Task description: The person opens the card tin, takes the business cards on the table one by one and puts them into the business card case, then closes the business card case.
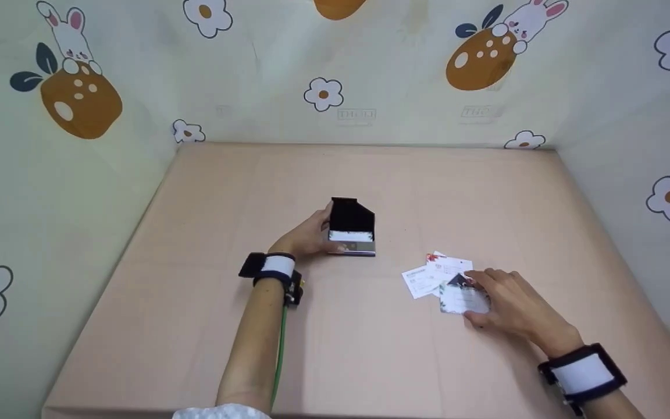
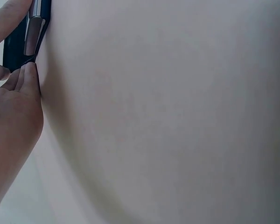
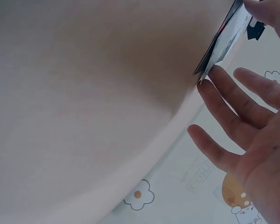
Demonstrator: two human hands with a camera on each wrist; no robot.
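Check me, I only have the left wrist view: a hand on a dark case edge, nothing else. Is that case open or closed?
Observer: Open. The black card case has its lid standing up, and the left hand holds it from its left side.
Operator: Where is the other hand?
Observer: The right hand is on the table, to the right of the case, pinching one card at its edge.
Operator: Any more cards out?
Observer: Yes, a few loose cards lie overlapping just beyond that held card.
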